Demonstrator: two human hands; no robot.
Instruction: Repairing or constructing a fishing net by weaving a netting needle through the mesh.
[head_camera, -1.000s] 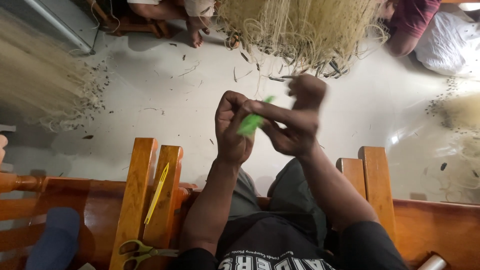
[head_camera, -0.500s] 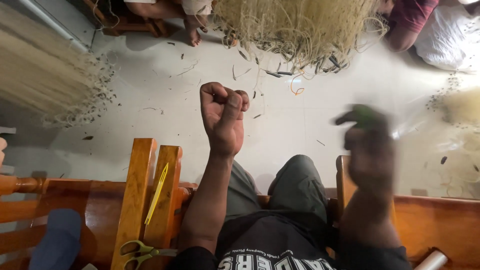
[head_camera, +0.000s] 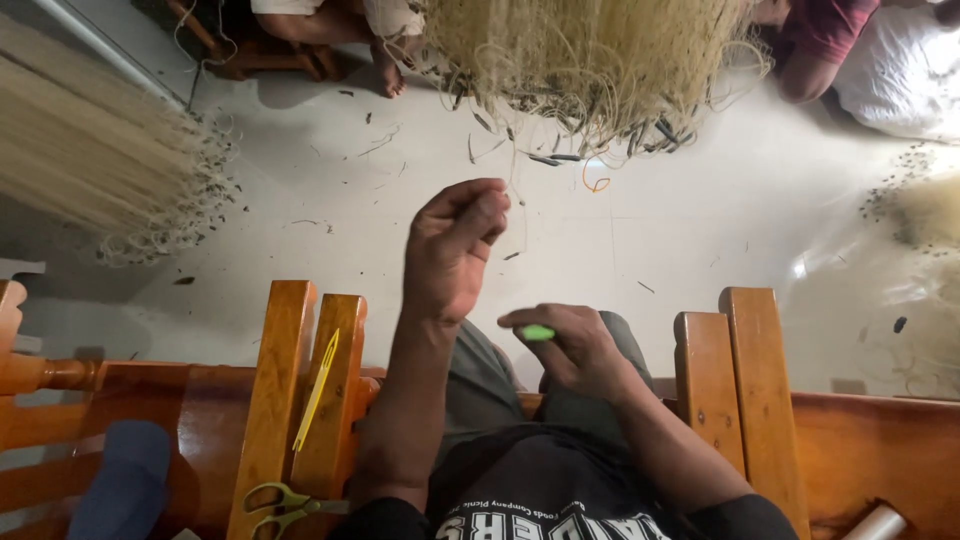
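Left hand: the left hand (head_camera: 455, 245) is raised over the pale floor (head_camera: 700, 240), fingers pinched together; whether it grips a thread cannot be told.
Right hand: the right hand (head_camera: 575, 345) sits lower, near the lap, closed around a small bright green plastic netting needle (head_camera: 537, 333).
Near left: a yellow plastic netting needle (head_camera: 316, 392) lies on the wooden bench slat (head_camera: 270, 400), yellow-handled scissors (head_camera: 285, 503) nearer.
Far: a tangled heap of pale fishing net (head_camera: 590, 60).

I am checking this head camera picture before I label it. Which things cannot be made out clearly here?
- Green tool: mostly hidden inside the right hand; its shape is unclear.
- Left hand: closed; any thread it pinches is too thin to see.
- Scissors: cut off by the bottom edge.
- Pale fibre bundle: cut off by the top edge.
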